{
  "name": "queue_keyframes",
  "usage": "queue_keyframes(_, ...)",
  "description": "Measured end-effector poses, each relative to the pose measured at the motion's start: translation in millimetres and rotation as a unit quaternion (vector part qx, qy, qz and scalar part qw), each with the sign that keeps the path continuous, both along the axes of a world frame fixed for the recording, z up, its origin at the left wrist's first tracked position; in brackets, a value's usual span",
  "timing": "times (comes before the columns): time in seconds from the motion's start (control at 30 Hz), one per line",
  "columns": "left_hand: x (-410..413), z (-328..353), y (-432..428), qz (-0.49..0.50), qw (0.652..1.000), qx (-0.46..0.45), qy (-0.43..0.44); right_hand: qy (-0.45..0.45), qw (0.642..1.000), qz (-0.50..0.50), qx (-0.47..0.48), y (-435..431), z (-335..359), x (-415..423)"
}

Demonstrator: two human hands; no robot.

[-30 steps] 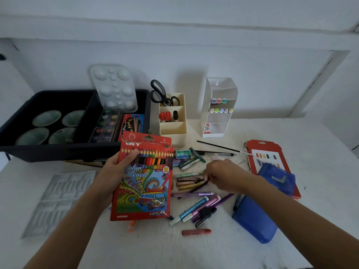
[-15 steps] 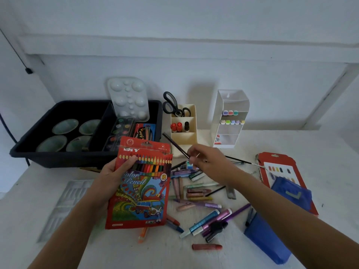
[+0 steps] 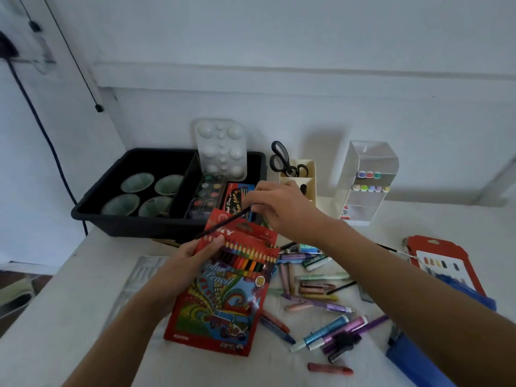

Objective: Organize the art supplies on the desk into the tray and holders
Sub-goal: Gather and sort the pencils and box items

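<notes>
We see the left grip [image 3: 192,261] curled round the red colour-pencil box [image 3: 223,291], thumb on its front, held tilted above the counter [image 3: 83,289]. Right of it, the right grip [image 3: 282,208] pinches a thin black stick [image 3: 223,222] across the box's top, just before the black tray [image 3: 125,224].

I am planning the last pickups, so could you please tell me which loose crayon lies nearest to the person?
The red crayon, lying alone, nearer the camera than the glitter pens and every other stick on the desk.
</notes>
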State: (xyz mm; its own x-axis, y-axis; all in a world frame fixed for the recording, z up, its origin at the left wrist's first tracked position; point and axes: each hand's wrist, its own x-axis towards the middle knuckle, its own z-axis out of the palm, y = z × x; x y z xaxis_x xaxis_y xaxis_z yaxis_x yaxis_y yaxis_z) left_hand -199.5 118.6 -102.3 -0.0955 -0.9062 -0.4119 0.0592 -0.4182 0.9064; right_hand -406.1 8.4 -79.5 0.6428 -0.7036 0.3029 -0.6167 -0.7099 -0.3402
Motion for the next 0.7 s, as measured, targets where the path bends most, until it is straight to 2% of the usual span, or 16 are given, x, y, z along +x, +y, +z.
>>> queue_keyframes(0.1,5,0,2,-0.002,1.0,0.007,0.014,-0.023,0.999,-0.036,-0.008,-5,-3,4)
queue_keyframes(0.2,11,-2,2,0.006,1.0,0.006,0.019,-0.024,0.997,-0.065,0.032,-10,-12,-3)
queue_keyframes(0.33,17,-3,0,0.019,0.999,0.011,0.03,-0.026,0.995,-0.046,0.088,-7,-20,-12)
queue_keyframes(0.5,16,-2,-4,-0.017,0.999,0.024,0.033,-0.046,0.998,-0.009,0.047,-6,-15,-2)
queue_keyframes(0.63,9,-5,-9,-0.059,0.997,0.039,0.039,-0.05,0.998,0.001,-0.039,-7,-10,11)
queue_keyframes(0.7,5,-7,-10,-0.062,0.996,0.038,0.045,-0.055,0.998,-0.001,-0.028,-8,-7,12)
